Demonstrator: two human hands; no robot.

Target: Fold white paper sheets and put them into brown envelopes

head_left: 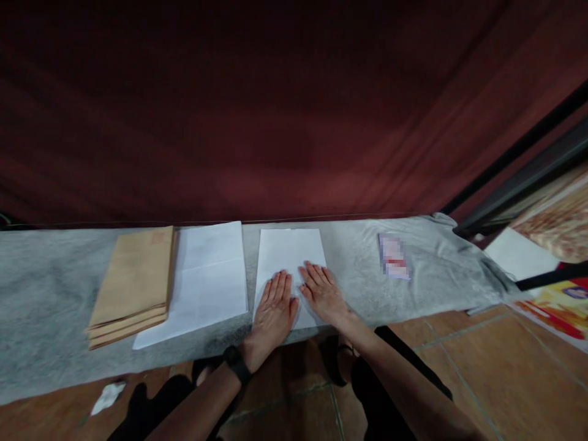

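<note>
Lying under 2 flat hands (274, 311) (323, 295), white paper (291, 250), far end uncovered

The left hand (272, 313) and right hand (323, 295) lie flat, palm-down, side by side.

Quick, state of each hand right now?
Left hand: open, palm down on the white paper, grasping nothing.
Right hand: open, palm down on the same paper, grasping nothing.
</note>
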